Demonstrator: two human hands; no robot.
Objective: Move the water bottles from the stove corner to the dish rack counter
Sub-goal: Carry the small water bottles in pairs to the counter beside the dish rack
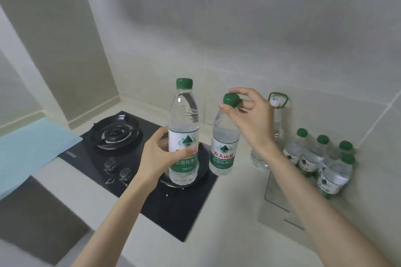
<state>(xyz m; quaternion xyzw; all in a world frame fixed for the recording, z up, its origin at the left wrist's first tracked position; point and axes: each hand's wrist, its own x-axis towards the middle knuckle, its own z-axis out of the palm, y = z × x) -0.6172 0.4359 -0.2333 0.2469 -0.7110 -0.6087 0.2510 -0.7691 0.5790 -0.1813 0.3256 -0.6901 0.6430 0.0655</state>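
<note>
My left hand (161,157) grips a clear water bottle (184,119) with a green cap around its white and green label, holding it upright above the stove. My right hand (252,117) pinches the green cap of a second water bottle (223,147), which hangs slightly tilted over the stove's right edge. Several more green-capped bottles (321,162) stand clustered in the corner at the right, against the wall. A larger clear jug with a green handle (278,110) stands behind my right hand, partly hidden by it.
A black gas stove (134,158) with a burner (116,133) and two knobs (118,168) is set in the white counter (227,234). A light blue cloth (32,147) lies at the left. A clear glass board (280,193) lies on the counter beside the bottles. Tiled walls close the corner.
</note>
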